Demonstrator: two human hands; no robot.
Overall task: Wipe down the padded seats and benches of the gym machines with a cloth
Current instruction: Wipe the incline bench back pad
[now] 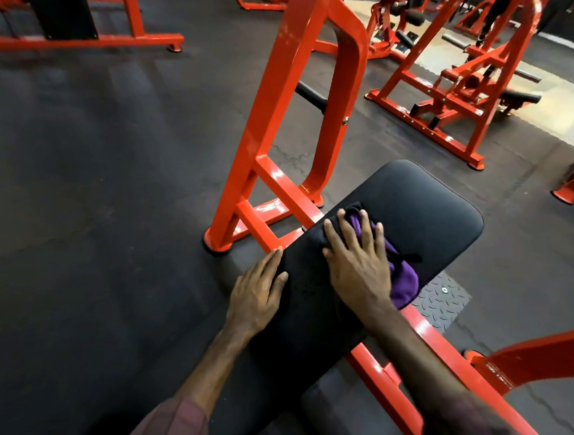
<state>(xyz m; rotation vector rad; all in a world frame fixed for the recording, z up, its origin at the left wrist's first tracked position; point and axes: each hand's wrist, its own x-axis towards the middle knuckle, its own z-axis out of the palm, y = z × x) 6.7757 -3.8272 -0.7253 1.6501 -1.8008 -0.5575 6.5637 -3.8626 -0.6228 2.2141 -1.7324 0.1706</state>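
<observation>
Right hand [356, 263], fingers spread, presses purple cloth [404, 282] mid-bench [424, 214]; left hand [258, 292] flat beside; pad beyond fingertips likely unwiped.

The black padded bench pad [397, 216] runs from the lower middle of the frame up toward the centre right. On it, near the middle, lies the purple and black cloth [401, 274], with the right hand [358, 263] flat on top of it. The left hand [258, 292] rests on the pad's left edge, just beside the right. The orange steel upright frame [305, 107] stands behind the pad, at upper centre. The chequered metal footplate [444, 296] lies on the floor to the pad's right.
</observation>
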